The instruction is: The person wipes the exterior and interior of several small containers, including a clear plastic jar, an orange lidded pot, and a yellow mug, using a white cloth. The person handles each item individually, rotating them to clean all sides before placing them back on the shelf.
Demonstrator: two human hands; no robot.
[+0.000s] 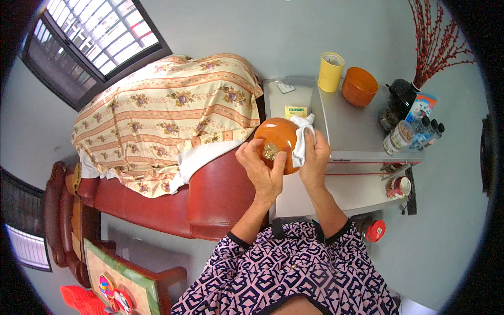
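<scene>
While the fingers and thumb of the left hand point(264, 177) clamp an orange lid point(281, 130) on either side of its gold knob point(270, 151), those of the right hand point(315, 158) pinch a white cloth point(301, 137) at the lid's right rim. Lid held up before the patterned top point(294, 262), between red sofa point(215, 194) and grey cabinet point(349, 131). Small yellow box point(295, 111) just beyond it; farther right, yellow canister point(331, 73) and orange bowl point(359, 87) on the cabinet.

Rd. orange lid point(277, 131), glossy, gold knob point(270, 151) twd. viewer; wht. cloth point(300, 144), crumpled, at lid's 3 o'clock edge.
</scene>
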